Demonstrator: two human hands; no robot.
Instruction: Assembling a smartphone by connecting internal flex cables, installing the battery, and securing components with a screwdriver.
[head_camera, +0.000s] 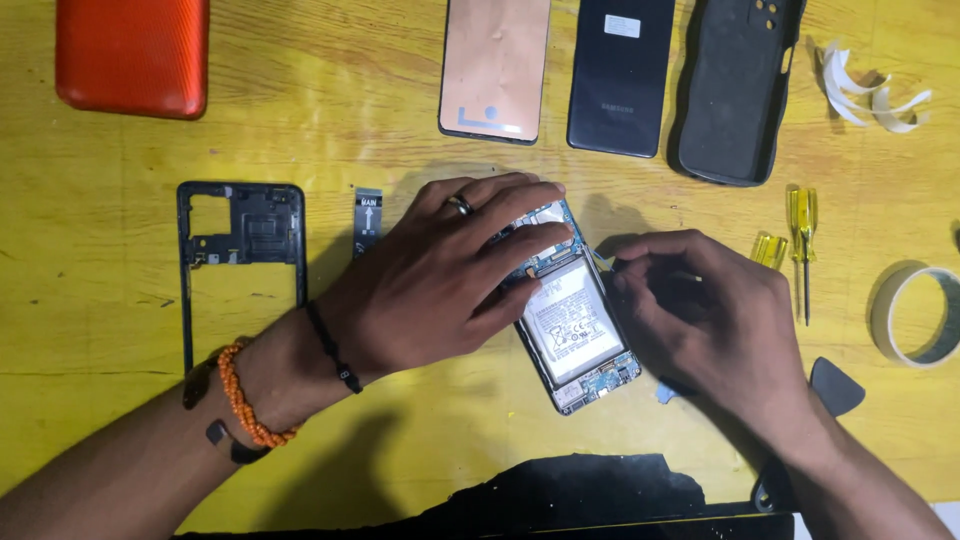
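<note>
An opened phone (577, 335) lies on the yellow table (400, 440), its white battery and circuit boards exposed. My left hand (440, 275), a ring on one finger, lies flat over the phone's upper half and presses it down. My right hand (705, 315) is curled at the phone's right edge, fingertips pinched together near the battery's top corner. Whether it holds a small tool or part is hidden by the fingers.
A black mid-frame (240, 260) and a flex cable (367, 218) lie left. Along the back sit an orange case (133, 55), a screen panel (495, 68), a dark back cover (621, 75), and a black case (735, 90). Right: yellow screwdrivers (802, 230), a tape roll (915, 315), a black pick (835, 385).
</note>
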